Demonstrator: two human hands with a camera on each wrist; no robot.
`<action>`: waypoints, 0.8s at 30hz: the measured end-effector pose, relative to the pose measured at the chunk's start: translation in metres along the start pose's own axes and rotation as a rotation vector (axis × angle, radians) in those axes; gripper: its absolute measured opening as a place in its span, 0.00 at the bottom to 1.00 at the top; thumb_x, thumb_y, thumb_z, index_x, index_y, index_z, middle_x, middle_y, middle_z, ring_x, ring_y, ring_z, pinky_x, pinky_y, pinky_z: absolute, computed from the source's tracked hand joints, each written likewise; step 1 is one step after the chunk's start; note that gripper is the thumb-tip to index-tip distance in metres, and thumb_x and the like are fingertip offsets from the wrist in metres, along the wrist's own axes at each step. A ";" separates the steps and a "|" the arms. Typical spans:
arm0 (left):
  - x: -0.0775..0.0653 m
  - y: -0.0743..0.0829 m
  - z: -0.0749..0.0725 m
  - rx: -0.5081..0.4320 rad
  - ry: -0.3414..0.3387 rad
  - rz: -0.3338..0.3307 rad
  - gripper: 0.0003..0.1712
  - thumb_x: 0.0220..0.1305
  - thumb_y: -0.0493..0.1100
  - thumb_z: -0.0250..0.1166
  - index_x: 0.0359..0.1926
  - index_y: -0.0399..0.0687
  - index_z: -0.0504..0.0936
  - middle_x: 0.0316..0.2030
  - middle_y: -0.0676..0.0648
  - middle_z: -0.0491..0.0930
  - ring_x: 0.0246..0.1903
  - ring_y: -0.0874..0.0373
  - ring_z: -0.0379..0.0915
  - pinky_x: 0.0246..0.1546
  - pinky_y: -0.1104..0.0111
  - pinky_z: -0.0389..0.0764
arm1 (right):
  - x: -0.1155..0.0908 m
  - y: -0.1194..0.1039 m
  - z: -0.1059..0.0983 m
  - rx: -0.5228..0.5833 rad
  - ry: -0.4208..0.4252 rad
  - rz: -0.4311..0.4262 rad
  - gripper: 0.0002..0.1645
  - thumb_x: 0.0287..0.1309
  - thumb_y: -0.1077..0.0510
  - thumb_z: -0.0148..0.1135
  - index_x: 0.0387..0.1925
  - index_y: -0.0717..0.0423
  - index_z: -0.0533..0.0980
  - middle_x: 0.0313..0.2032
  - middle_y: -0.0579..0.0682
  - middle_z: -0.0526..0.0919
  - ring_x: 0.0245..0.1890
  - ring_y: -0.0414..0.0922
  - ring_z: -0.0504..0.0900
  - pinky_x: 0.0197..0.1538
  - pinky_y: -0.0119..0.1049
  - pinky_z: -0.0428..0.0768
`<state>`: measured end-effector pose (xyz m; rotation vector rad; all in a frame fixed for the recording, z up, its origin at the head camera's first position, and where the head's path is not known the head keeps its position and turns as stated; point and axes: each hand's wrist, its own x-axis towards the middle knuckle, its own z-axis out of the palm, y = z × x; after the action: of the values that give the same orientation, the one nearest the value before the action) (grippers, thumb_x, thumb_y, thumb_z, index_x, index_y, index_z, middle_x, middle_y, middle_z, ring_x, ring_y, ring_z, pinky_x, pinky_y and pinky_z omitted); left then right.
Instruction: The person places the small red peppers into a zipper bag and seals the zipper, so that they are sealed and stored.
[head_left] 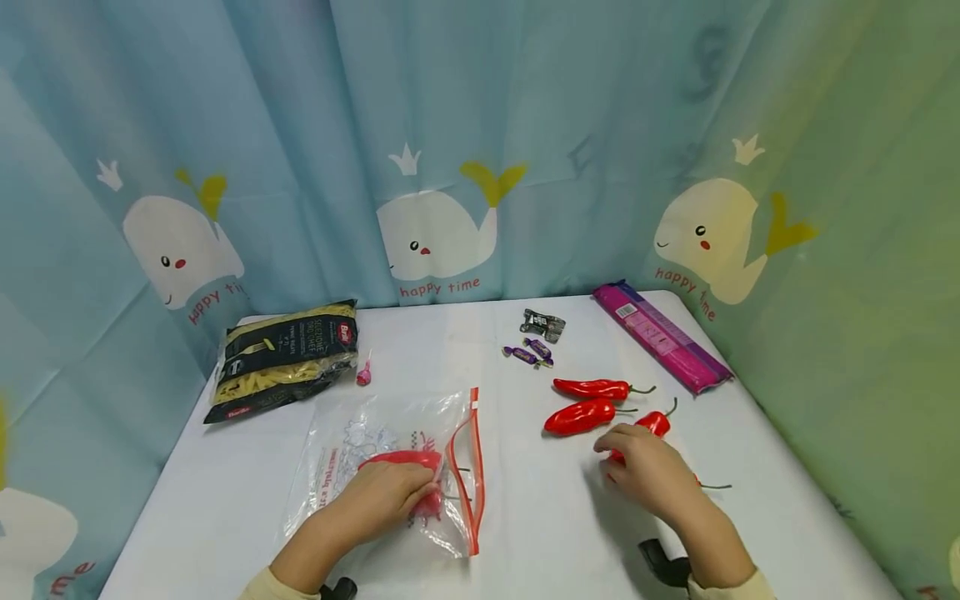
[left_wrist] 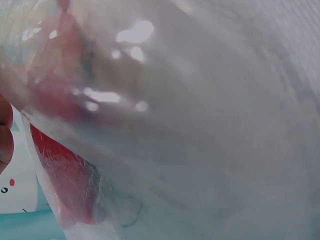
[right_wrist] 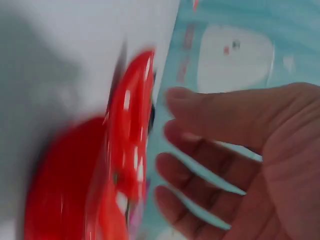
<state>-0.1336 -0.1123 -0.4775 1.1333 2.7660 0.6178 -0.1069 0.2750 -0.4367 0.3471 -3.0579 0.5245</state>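
A clear zip bag (head_left: 360, 433) with a red-edged mouth (head_left: 478, 483) lies on the table, its mouth toward the right. Inside it red peppers (head_left: 429, 503) show through the film, partly covered by my left hand (head_left: 386, 496), which grips the bag from above. The bag's film (left_wrist: 210, 125) fills most of the left wrist view, a red pepper (left_wrist: 67, 175) behind it. My right hand (head_left: 652, 471) hovers over loose red peppers (head_left: 654, 423), fingers loosely bent and holding nothing. In the right wrist view, a gap separates its fingers from a pepper (right_wrist: 131, 115). Another pepper is mostly hidden beneath this hand.
Two more red peppers (head_left: 581, 417) lie just beyond my right hand. Wrapped candies (head_left: 528, 354) and a dark wrapper (head_left: 543, 325) sit at the back middle. A pasta bag (head_left: 285, 358) and a pink lollipop (head_left: 364, 374) are back left; a long magenta packet (head_left: 660, 333) is back right.
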 end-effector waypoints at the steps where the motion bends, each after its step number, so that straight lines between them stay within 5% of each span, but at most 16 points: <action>1: -0.001 0.000 0.001 -0.006 -0.005 -0.009 0.18 0.75 0.52 0.57 0.25 0.64 0.67 0.18 0.63 0.59 0.20 0.67 0.59 0.28 0.70 0.66 | -0.005 0.007 -0.004 -0.012 -0.019 0.035 0.13 0.48 0.64 0.76 0.38 0.53 0.85 0.39 0.47 0.84 0.44 0.51 0.81 0.46 0.52 0.81; 7: -0.002 0.002 0.001 -0.023 -0.003 -0.005 0.19 0.75 0.52 0.57 0.24 0.63 0.66 0.18 0.63 0.60 0.20 0.67 0.58 0.28 0.70 0.66 | -0.027 0.046 -0.016 -0.084 -0.119 0.174 0.21 0.44 0.67 0.74 0.44 0.56 0.84 0.46 0.59 0.83 0.48 0.64 0.78 0.48 0.63 0.77; 12: -0.002 0.003 -0.001 -0.005 0.018 0.011 0.19 0.75 0.51 0.58 0.24 0.64 0.66 0.18 0.63 0.59 0.20 0.67 0.56 0.27 0.70 0.65 | -0.031 0.065 -0.008 -0.093 -0.167 0.187 0.24 0.42 0.67 0.76 0.45 0.59 0.83 0.43 0.59 0.84 0.45 0.63 0.79 0.46 0.63 0.77; 24: -0.001 0.000 0.002 0.000 0.025 0.035 0.19 0.76 0.52 0.56 0.24 0.64 0.66 0.19 0.64 0.61 0.21 0.67 0.58 0.27 0.70 0.66 | -0.025 0.046 0.001 0.009 -0.242 0.215 0.29 0.39 0.61 0.83 0.48 0.60 0.82 0.42 0.52 0.84 0.44 0.53 0.81 0.50 0.58 0.78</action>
<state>-0.1324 -0.1123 -0.4799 1.1838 2.7725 0.6399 -0.0931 0.3222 -0.4542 0.0860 -3.3513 0.5404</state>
